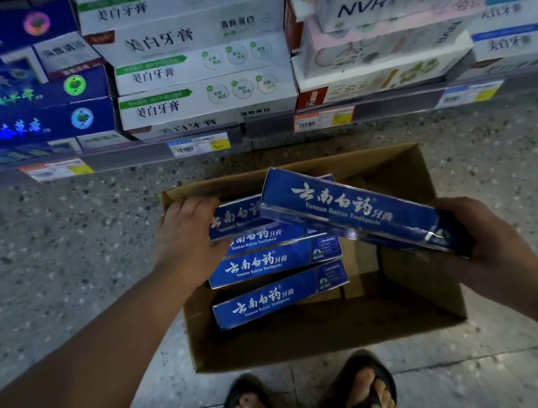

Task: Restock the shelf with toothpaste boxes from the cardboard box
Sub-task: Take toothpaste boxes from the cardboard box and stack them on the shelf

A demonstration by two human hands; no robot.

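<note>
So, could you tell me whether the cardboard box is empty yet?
Not empty: the cardboard box holds at least four toothpaste boxes at its left; the left hand grips one, the right hand holds a fifth above.

The right hand (483, 239) grips a blue toothpaste box (354, 209) tilted above the open cardboard box (406, 184); the left hand (185, 236) holds the topmost box (238, 216) of the stack inside (276, 279); stocked shelf (192, 59) beyond.

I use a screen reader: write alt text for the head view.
The right hand grips a blue toothpaste box over an open cardboard box on the floor, while the left hand grips a second box, farthest of four lying inside. A stocked shelf stands behind.
</note>
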